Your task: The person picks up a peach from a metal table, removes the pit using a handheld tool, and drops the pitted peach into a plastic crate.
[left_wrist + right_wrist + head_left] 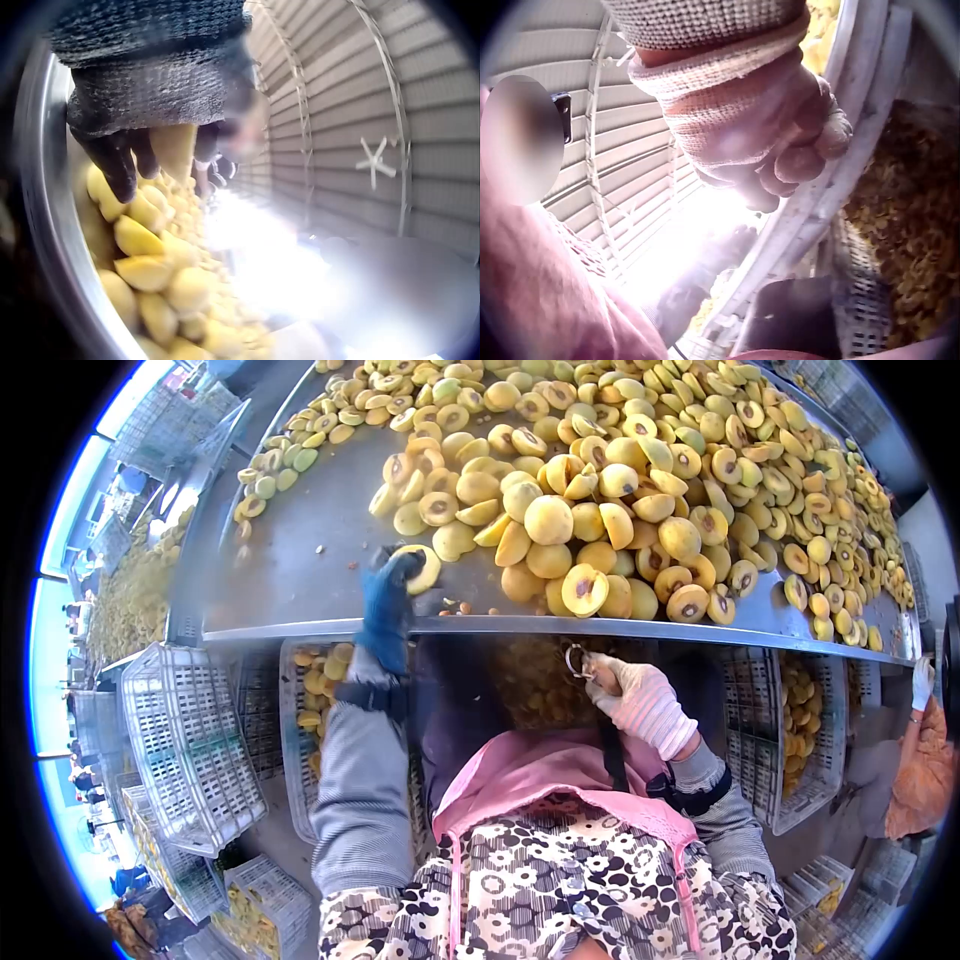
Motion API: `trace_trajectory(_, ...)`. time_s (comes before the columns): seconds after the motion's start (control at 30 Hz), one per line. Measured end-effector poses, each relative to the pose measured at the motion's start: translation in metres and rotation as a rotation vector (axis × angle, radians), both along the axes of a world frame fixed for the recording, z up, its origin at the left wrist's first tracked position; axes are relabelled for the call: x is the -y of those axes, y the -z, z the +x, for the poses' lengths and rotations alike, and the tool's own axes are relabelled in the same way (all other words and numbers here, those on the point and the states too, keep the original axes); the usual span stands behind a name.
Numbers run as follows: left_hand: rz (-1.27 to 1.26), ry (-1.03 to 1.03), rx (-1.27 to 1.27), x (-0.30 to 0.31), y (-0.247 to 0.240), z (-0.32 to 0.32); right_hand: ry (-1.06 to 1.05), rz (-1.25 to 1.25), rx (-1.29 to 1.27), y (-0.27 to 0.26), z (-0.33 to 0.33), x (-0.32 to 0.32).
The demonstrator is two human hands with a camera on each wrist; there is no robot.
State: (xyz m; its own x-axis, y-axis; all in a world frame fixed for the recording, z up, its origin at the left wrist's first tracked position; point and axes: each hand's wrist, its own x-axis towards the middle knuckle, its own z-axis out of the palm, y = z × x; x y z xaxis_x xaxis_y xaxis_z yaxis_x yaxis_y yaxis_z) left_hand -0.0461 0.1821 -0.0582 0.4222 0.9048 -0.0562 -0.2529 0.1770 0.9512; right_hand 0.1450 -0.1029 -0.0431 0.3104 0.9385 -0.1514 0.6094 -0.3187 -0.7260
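Observation:
My left hand [386, 610], in a blue glove with dark fingers, pinches a yellow peach half [426, 572] just above the near side of the metal table. In the left wrist view the same peach half [177, 150] shows between the gloved fingers. My right hand [648, 705], in a pale knitted glove, is lower, in front of the table edge. It grips a small tool with a metal ring [574, 659] that points toward the table. The right wrist view shows the curled fingers [799, 161] of that hand, with the tool hidden.
A large heap of peach halves [640, 480], many with brown pits, covers the table [300, 570]. A raised metal rim [480, 625] runs along its near edge. Plastic crates [190, 750] stand at both sides. Brown scraps [907, 232] lie below. Another person [918, 770] is at far right.

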Motion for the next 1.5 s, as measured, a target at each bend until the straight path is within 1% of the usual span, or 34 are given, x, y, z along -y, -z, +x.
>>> trace_trajectory(0.03, -0.167, 0.033, 0.204, 0.023, -0.012, 0.004, -0.004, 0.011, 0.001, -0.005, -0.005, -0.005)
trace_trajectory(0.07, -0.223, 0.108, 0.289, 0.041, -0.022, 0.008, -0.017, 0.137, 0.001, -0.010, -0.009, -0.012)
trace_trajectory(0.1, -0.212, 0.111, 0.292, 0.063, -0.029, 0.015, -0.029, 0.262, 0.002, -0.015, -0.013, -0.018)
trace_trajectory(0.13, 0.116, 0.046, 0.172, 0.086, -0.034, 0.023, -0.028, 0.272, 0.008, -0.018, -0.016, -0.022)
trace_trajectory(0.17, 0.440, -0.022, 0.051, 0.102, -0.040, 0.028, -0.030, 0.281, 0.095, -0.022, -0.018, -0.025)
trace_trajectory(0.2, 0.446, -0.018, 0.056, 0.111, -0.049, 0.032, -0.030, 0.286, 0.183, -0.024, -0.021, -0.026)
trace_trajectory(0.27, -0.354, 0.180, 0.485, 0.127, -0.064, 0.036, -0.015, 0.286, 0.193, -0.029, -0.024, -0.022)
trace_trajectory(0.3, -0.352, 0.187, 0.487, 0.135, -0.061, 0.037, -0.007, 0.284, 0.197, -0.031, -0.025, -0.020)
trace_trajectory(0.37, 0.298, 0.121, -0.085, 0.147, -0.048, 0.041, 0.001, 0.224, 0.202, -0.039, -0.027, -0.016)
trace_trajectory(0.4, 0.066, 0.097, 0.142, 0.153, -0.042, 0.050, 0.020, 0.179, 0.213, -0.041, -0.028, -0.013)
trace_trajectory(0.43, 0.072, 0.102, 0.146, 0.159, -0.047, 0.052, 0.039, 0.134, 0.223, -0.043, -0.028, -0.011)
trace_trajectory(0.5, 0.573, 0.076, -0.021, 0.177, -0.070, 0.047, 0.043, 0.123, 0.219, -0.046, -0.029, -0.007)
trace_trajectory(0.53, 0.732, 0.093, -0.191, 0.181, -0.084, 0.043, 0.041, 0.109, 0.211, -0.047, -0.029, -0.005)
trace_trajectory(0.57, 0.735, 0.092, -0.189, 0.181, -0.078, 0.044, 0.041, 0.112, 0.214, -0.047, -0.030, -0.005)
trace_trajectory(0.63, 0.303, 0.149, 0.031, 0.180, -0.061, 0.048, 0.062, 0.055, 0.170, -0.042, -0.031, -0.005)
trace_trajectory(0.67, 0.304, 0.149, 0.031, 0.183, -0.059, 0.050, 0.062, 0.056, 0.170, -0.035, -0.033, -0.005)
trace_trajectory(0.73, 0.705, -0.021, -0.118, 0.190, -0.060, 0.053, 0.044, 0.181, 0.022, -0.022, -0.037, -0.005)
trace_trajectory(0.83, 0.742, -0.041, -0.214, 0.195, -0.071, 0.049, 0.072, 0.194, 0.122, -0.024, -0.041, -0.002)
trace_trajectory(0.87, 0.741, -0.035, -0.213, 0.194, -0.068, 0.049, 0.078, 0.193, 0.121, -0.026, -0.042, 0.000)
trace_trajectory(0.93, 0.014, 0.120, 0.154, 0.189, -0.055, 0.052, 0.037, 0.125, 0.083, -0.028, -0.045, 0.003)
trace_trajectory(0.97, 0.013, 0.121, 0.154, 0.188, -0.050, 0.053, 0.038, 0.125, 0.083, -0.029, -0.046, 0.004)
trace_trajectory(1.03, 0.461, 0.001, 0.025, 0.189, -0.050, 0.056, 0.021, 0.110, -0.021, -0.028, -0.047, 0.008)
trace_trajectory(1.07, 0.461, 0.003, 0.025, 0.189, -0.056, 0.054, 0.024, 0.110, -0.021, -0.027, -0.048, 0.010)
trace_trajectory(1.13, 0.324, 0.210, 0.075, 0.187, -0.072, 0.048, -0.049, 0.195, -0.307, -0.026, -0.049, 0.012)
trace_trajectory(1.17, 0.323, 0.212, 0.075, 0.185, -0.062, 0.049, -0.084, 0.237, -0.450, -0.029, -0.050, 0.012)
trace_trajectory(1.2, 0.365, 0.206, -0.002, 0.181, -0.043, 0.050, -0.146, 0.156, -0.484, -0.035, -0.047, 0.015)
trace_trajectory(1.23, 0.408, 0.199, -0.078, 0.177, -0.029, 0.052, -0.146, 0.156, -0.484, -0.035, -0.045, 0.013)
trace_trajectory(1.27, 0.407, 0.200, -0.077, 0.173, -0.024, 0.053, -0.124, 0.110, -0.373, -0.035, -0.042, 0.011)
trace_trajectory(1.3, 0.715, 0.139, -0.034, 0.168, -0.020, 0.054, -0.102, 0.065, -0.262, -0.034, -0.039, 0.010)
trace_trajectory(1.33, 1.023, 0.071, 0.010, 0.164, -0.023, 0.055, -0.172, 0.063, -0.178, -0.032, -0.037, 0.008)
trace_trajectory(1.37, 1.021, 0.071, 0.010, 0.162, -0.027, 0.054, -0.171, 0.061, -0.179, -0.031, -0.037, 0.008)
trace_trajectory(1.43, -0.075, 0.686, 0.307, 0.159, -0.041, 0.052, -0.403, 0.421, -0.396, -0.034, -0.038, 0.007)
trace_trajectory(1.47, -0.067, 0.685, 0.309, 0.161, -0.052, 0.053, -0.472, 0.331, -0.531, -0.032, -0.037, 0.007)
trace_trajectory(1.5, -0.221, 0.683, 0.328, 0.170, -0.062, 0.050, -0.537, 0.233, -0.671, -0.028, -0.036, 0.010)
